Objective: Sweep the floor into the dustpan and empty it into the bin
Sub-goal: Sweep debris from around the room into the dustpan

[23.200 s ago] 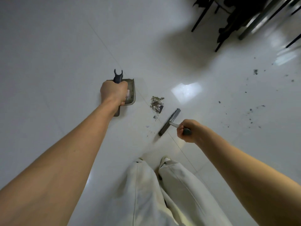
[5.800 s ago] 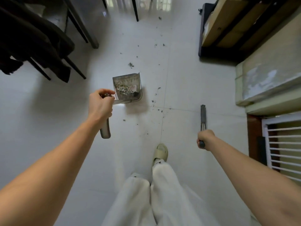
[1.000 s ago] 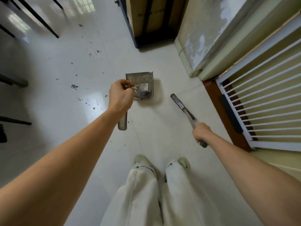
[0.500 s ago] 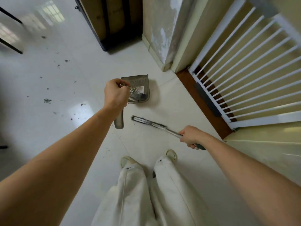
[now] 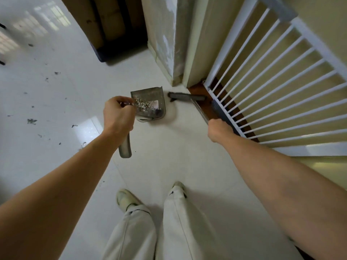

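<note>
Standing on a pale tiled floor (image 5: pixel 169 156) beside a white barred gate (image 5: pixel 272 81), seen from the head camera. Left hand (image 5: pixel 118 115) clenched round the handle of the grey dustpan (image 5: pixel 150 102), held above the floor to the left of the gate, handle end protruding below the wrist. Swept debris (image 5: pixel 141 106) lying inside the pan at the end nearest the hand. Right hand (image 5: pixel 219 129) grasping the brush (image 5: pixel 187 96) by its handle, just beside the gate's lower rail; brush head lying crosswise between the dustpan and the gate's foot, near the brown threshold (image 5: pixel 204 107). Contact of brush head with floor: cannot be told. Scattered dark specks (image 5: pixel 32 121) on the floor well to the left of the gate. Two shoes and pale trouser legs (image 5: pixel 169 231) below the gate. Dark-framed cabinet (image 5: pixel 105 25) and a wall corner (image 5: pixel 169 44) left of the gate's top.
</note>
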A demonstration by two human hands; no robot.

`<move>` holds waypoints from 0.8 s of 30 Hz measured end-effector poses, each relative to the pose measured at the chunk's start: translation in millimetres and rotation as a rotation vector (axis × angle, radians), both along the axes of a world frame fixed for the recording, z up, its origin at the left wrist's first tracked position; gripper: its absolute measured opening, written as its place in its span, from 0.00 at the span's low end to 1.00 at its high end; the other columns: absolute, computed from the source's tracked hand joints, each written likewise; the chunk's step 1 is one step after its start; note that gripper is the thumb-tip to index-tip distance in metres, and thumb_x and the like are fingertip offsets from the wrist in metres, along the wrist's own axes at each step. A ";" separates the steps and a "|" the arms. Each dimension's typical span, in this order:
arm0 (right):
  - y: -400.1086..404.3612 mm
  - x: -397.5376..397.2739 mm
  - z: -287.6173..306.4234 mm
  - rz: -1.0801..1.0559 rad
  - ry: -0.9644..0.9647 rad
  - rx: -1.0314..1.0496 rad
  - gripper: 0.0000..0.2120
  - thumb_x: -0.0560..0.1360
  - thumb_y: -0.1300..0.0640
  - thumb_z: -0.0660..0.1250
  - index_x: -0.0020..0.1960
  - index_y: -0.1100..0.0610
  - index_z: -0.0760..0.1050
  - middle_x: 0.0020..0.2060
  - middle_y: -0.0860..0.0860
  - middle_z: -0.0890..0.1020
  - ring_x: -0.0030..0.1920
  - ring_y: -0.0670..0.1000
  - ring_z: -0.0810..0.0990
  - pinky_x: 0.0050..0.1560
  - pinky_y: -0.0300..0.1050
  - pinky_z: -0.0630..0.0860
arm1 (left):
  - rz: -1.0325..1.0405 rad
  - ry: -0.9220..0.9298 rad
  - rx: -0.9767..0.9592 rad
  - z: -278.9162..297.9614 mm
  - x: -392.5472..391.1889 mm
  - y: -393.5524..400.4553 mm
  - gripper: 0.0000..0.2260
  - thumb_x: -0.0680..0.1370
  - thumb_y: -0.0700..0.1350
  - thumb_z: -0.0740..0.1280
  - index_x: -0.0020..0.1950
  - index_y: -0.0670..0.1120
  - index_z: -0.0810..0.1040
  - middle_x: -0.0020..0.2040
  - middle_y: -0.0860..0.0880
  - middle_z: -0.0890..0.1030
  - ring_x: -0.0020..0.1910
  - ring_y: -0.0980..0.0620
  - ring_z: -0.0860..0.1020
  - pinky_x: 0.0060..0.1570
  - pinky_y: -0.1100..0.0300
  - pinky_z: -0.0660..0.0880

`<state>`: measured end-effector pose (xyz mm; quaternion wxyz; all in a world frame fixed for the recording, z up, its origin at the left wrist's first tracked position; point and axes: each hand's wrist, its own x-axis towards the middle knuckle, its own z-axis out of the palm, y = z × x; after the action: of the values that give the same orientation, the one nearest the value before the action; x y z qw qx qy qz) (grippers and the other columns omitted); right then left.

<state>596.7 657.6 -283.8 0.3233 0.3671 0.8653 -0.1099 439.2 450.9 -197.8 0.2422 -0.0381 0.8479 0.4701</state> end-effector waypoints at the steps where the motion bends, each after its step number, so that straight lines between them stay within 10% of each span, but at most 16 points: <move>1: 9.5 -3.3 -7.0 -0.003 0.007 0.010 0.16 0.79 0.66 0.56 0.65 0.62 0.72 0.58 0.59 0.77 0.58 0.60 0.77 0.47 0.50 0.73 | -0.006 0.001 -0.010 -3.9 2.8 11.0 0.12 0.74 0.32 0.60 0.49 0.43 0.79 0.41 0.45 0.78 0.29 0.48 0.71 0.26 0.61 0.68; 8: 40.2 1.4 -47.9 -0.136 0.040 -0.107 0.19 0.78 0.66 0.55 0.69 0.62 0.68 0.58 0.62 0.76 0.50 0.61 0.78 0.42 0.49 0.74 | -0.078 -0.017 -0.047 -20.6 41.3 71.7 0.12 0.71 0.35 0.58 0.47 0.46 0.77 0.45 0.44 0.78 0.39 0.45 0.75 0.39 0.54 0.75; 19: 13.4 140.9 -19.9 -0.312 -0.036 -0.236 0.20 0.79 0.65 0.55 0.71 0.61 0.66 0.58 0.61 0.76 0.42 0.56 0.76 0.29 0.43 0.69 | -0.182 -0.349 0.037 -21.1 108.8 70.3 0.05 0.77 0.33 0.62 0.51 0.40 0.73 0.47 0.41 0.79 0.40 0.47 0.83 0.31 0.61 0.72; 24: -27.4 178.0 -13.6 -0.467 -0.057 -0.285 0.21 0.78 0.67 0.54 0.71 0.61 0.66 0.41 0.58 0.74 0.31 0.54 0.73 0.23 0.44 0.69 | -0.068 -0.654 0.171 -24.4 131.6 51.9 0.15 0.78 0.33 0.64 0.63 0.42 0.67 0.50 0.44 0.74 0.44 0.41 0.83 0.29 0.61 0.77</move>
<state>774.7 630.3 -297.5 0.3617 0.5105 0.7235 -0.2918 570.8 502.8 -222.2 0.5194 -0.1381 0.6834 0.4941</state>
